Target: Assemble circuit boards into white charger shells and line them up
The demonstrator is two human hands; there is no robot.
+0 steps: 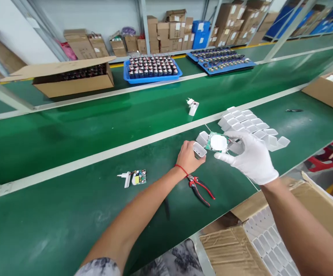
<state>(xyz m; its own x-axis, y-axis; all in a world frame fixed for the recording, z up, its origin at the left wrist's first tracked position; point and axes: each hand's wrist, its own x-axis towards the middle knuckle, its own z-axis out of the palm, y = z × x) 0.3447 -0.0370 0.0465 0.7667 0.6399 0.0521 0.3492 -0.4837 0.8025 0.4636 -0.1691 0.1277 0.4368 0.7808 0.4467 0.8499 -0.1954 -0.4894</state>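
Bare fingers of my left hand [188, 158] close round a small white plastic housing [200, 150], its open end facing up. My right hand [249, 155], in a white glove, grips a green circuit board [212, 142] with a white pad on its face, between thumb and fingers. Board and housing are close together but apart. Another white housing [202, 138] stands just behind them. Red-and-black pliers [198, 188] lie on the bench below my left wrist. To the left rests a circuit board with a white plug piece [134, 178].
Rows of white housings [247, 123] stand at the right, with tweezers [294, 110] beyond. A white plug assembly [193, 107] lies past the pale rail. Blue trays [152, 78] of parts and a carton [77, 85] line the back; an open carton of housings [258, 245] sits below right.
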